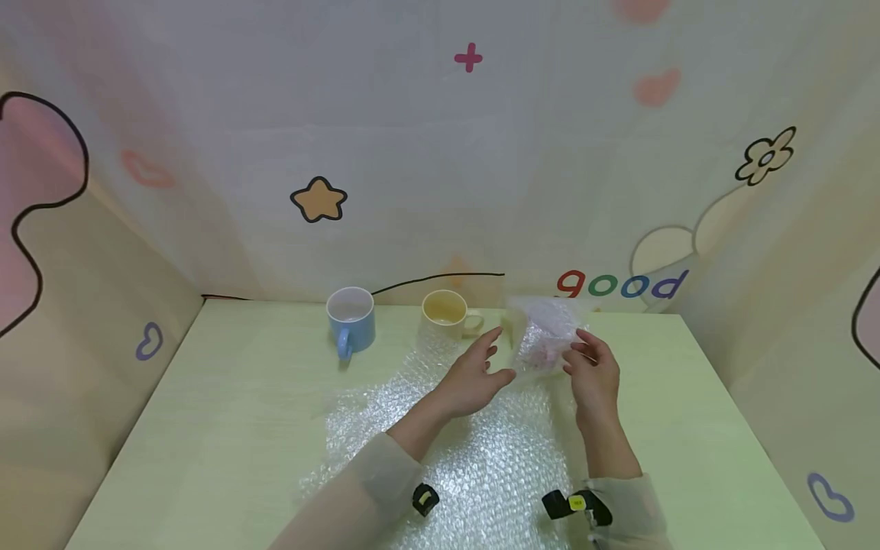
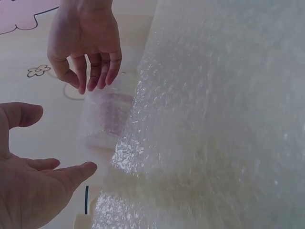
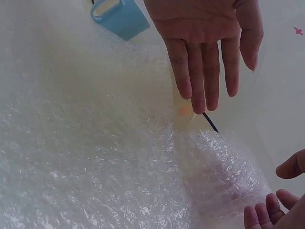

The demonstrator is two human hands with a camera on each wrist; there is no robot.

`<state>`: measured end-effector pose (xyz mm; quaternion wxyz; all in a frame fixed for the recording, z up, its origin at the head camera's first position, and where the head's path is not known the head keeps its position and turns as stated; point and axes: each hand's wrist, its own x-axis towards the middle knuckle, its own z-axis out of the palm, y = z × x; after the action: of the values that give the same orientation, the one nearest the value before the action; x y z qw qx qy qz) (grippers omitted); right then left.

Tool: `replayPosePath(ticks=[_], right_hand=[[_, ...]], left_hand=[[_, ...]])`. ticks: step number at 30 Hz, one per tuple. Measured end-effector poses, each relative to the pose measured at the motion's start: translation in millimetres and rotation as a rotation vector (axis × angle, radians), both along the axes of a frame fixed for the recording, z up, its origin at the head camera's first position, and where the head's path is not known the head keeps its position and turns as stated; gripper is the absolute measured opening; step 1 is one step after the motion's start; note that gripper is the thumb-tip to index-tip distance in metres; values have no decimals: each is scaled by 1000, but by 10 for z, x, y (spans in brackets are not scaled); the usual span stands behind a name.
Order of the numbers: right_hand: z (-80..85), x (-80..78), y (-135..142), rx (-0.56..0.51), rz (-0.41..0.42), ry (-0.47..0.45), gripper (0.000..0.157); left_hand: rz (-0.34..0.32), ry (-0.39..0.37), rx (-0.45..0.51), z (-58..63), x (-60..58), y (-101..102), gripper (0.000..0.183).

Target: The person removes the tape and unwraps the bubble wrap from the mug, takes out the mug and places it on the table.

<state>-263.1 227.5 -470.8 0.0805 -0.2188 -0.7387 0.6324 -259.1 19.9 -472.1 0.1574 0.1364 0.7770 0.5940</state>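
Note:
A bundle of bubble wrap (image 1: 543, 336) with a pinkish thing inside stands at the back of the table; the layers blur what it is. My right hand (image 1: 595, 374) is at its right side, fingers loosely bent and touching or nearly touching the wrap. To its left, my left hand (image 1: 473, 380) reaches out with straight fingers and thumb spread, apart from the bundle and holding nothing. In the right wrist view the left hand (image 3: 205, 43) shows its palm. A large sheet of bubble wrap (image 1: 481, 466) lies beneath both arms.
Behind the left hand stands a yellow mug (image 1: 445, 312), its lower part behind the bubble wrap's edge. Further left is a blue mug (image 1: 352, 325) with its handle toward me. A printed cloth wall (image 1: 412, 153) rises right behind the table (image 1: 227, 397).

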Motion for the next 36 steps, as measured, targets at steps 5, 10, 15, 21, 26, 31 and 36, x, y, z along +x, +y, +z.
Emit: replayPosePath(ticks=[5, 10, 15, 21, 26, 31, 36], right_hand=[[-32, -3, 45, -8, -16, 9, 52], [-44, 11, 103, 32, -6, -8, 55], [-73, 23, 138, 78, -1, -9, 55], [-150, 54, 178, 73, 55, 2, 58], [-217, 58, 194, 28, 88, -14, 61], [-252, 58, 209, -5, 100, -6, 62], [-252, 48, 207, -39, 122, 2, 63]], left_hand=[[10, -15, -12, -5, -59, 94, 79], [31, -17, -16, -58, -118, 153, 80], [47, -26, -5, -115, -169, 200, 81], [64, -40, 8, -125, -216, 250, 84], [67, -32, -6, -131, -252, 298, 84], [73, -33, -18, -138, -291, 352, 85], [83, -29, -43, -135, -331, 415, 87]])
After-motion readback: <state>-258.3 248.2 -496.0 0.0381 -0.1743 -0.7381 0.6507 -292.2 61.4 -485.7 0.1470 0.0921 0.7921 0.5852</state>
